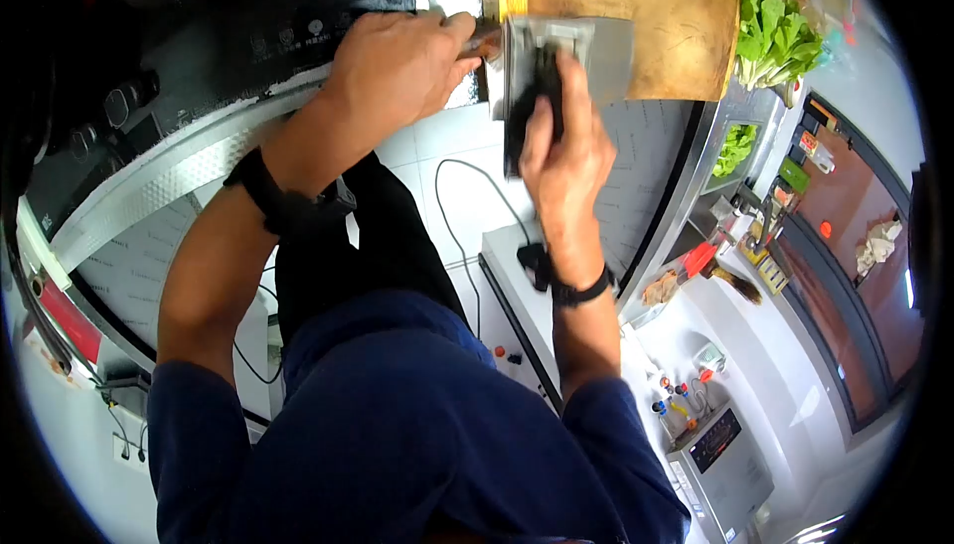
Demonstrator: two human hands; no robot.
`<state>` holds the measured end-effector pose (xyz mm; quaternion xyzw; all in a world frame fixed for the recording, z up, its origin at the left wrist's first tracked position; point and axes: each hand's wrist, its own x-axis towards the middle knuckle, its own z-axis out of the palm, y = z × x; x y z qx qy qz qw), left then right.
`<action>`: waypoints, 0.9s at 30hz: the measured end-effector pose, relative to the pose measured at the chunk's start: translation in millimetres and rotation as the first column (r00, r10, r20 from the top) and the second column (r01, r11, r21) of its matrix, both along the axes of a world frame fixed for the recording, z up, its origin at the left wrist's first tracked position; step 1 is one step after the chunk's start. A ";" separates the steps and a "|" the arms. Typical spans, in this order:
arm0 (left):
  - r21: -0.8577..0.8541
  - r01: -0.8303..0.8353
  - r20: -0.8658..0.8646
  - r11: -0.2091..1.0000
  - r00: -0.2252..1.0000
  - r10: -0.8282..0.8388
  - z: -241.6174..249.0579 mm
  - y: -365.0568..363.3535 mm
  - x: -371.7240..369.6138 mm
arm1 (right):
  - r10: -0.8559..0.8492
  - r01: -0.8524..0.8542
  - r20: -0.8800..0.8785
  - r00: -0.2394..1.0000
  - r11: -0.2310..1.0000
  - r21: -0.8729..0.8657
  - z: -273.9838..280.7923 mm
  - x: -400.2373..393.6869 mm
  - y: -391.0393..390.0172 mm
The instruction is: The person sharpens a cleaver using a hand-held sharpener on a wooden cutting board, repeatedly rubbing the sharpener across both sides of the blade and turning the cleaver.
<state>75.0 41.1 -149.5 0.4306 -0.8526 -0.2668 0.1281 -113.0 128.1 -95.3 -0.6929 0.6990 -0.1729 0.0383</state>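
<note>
My right hand (571, 152) is wrapped round the black handle of a cleaver (611, 52), index finger stretched toward the blade. The broad grey blade, a little blurred, lies over the near left edge of a wooden cutting board (666, 7). To its left, my left hand (402, 57) reaches over the counter edge with fingers curled and closed. A small reddish-brown piece (487, 45) shows between those fingertips and the blade; what it is I cannot make out.
On the left is a black cooktop (298, 7) with a metal front edge. Leafy greens (775, 32) lie right of the board, with more greens (735, 150) on a lower shelf. A cable (467, 166) runs across the floor below. A brush (735, 284) hangs at the right.
</note>
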 end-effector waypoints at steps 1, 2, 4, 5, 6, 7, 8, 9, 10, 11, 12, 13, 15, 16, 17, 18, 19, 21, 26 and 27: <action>-0.011 -0.011 -0.053 1.000 0.999 0.011 -2.2 -0.9 -0.4 | -0.027 0.027 -0.010 1.000 0.999 0.043 2.2 0.2 11.2; -0.010 -0.020 -0.050 1.000 0.999 0.019 -4.9 -1.2 0.1 | -0.018 0.018 -0.007 1.000 0.999 0.043 -0.5 -2.8 9.7; 0.042 0.008 0.014 0.999 1.000 -0.009 -1.4 -0.8 -1.1 | 0.001 -0.001 -0.001 1.000 1.000 -0.021 -7.7 -4.3 -6.3; 0.014 0.008 0.017 1.000 1.000 -0.008 -1.2 -0.5 -0.5 | 0.020 -0.019 0.014 1.000 0.997 -0.079 -14.7 -6.1 -17.4; 0.019 0.007 0.016 1.000 1.000 -0.007 -1.6 1.3 -0.8 | -0.001 0.002 0.031 1.000 0.999 -0.042 -9.9 -1.1 -32.4; 0.022 0.002 0.015 1.000 1.000 -0.002 -1.5 1.7 -0.8 | 0.019 -0.019 0.016 1.000 1.000 -0.016 -5.5 -0.6 -32.4; 0.019 -0.002 0.011 1.000 1.000 0.002 -0.9 0.4 -1.0 | 0.038 -0.038 0.000 0.999 0.999 0.004 -0.8 -0.3 -32.2; 0.006 -0.014 0.017 1.000 1.000 0.013 -1.4 0.1 -1.5 | 0.022 -0.022 0.039 0.999 1.000 0.019 0.0 -1.3 -19.7; 0.000 -0.019 0.013 1.000 1.000 0.019 -1.8 -1.0 -1.8 | 0.042 -0.041 0.059 0.997 0.999 -0.027 -2.2 -4.7 -5.4; 0.000 -0.012 0.003 1.000 1.000 0.012 -1.7 -0.2 -1.8 | 0.010 -0.011 0.026 1.000 0.999 0.030 2.1 -5.0 10.6; 0.002 -0.008 -0.005 1.000 1.000 0.008 -0.9 0.4 -1.3 | -0.019 0.019 -0.008 1.000 0.996 0.087 7.3 -2.8 17.7; 0.002 -0.012 -0.001 1.000 1.000 0.012 -1.2 -1.0 -0.1 | -0.002 0.002 -0.004 1.000 0.999 0.049 4.3 -3.1 13.4; -0.012 0.001 -0.009 1.000 1.000 -0.001 -1.2 0.2 -0.2 | 0.008 -0.008 0.003 1.000 1.000 0.003 -5.3 -1.6 -11.6; -0.009 0.002 -0.009 1.000 1.000 -0.002 -1.5 2.3 -1.2 | -0.022 0.022 0.020 1.000 0.999 0.036 -4.1 0.8 -25.6; 0.001 -0.009 -0.004 1.000 1.000 0.009 -2.2 2.7 -1.8 | -0.002 0.001 0.011 1.000 0.999 0.052 0.4 1.9 -32.2; 0.009 -0.020 0.000 1.000 1.000 0.020 -2.8 1.7 -1.9 | -0.002 0.001 0.011 1.000 0.999 0.046 0.3 1.0 -27.6; 0.038 -0.009 0.021 0.999 1.000 0.008 -2.0 0.9 -1.6 | -0.003 0.002 0.020 1.000 0.999 0.036 -0.6 -0.7 -15.9; 0.025 -0.006 0.014 1.000 1.000 0.006 -1.5 0.6 -2.1 | -0.004 0.003 0.018 1.000 0.999 0.044 3.9 -1.9 9.6; -0.013 0.003 0.026 1.000 1.000 -0.003 -0.8 -0.1 -1.8 | -0.007 0.006 -0.013 1.000 1.000 -0.019 -7.1 2.1 -28.4; 0.009 -0.005 0.021 1.000 1.000 0.004 0.2 -1.1 -1.8 | -0.003 0.003 0.013 1.000 1.000 0.001 -4.3 2.7 -36.0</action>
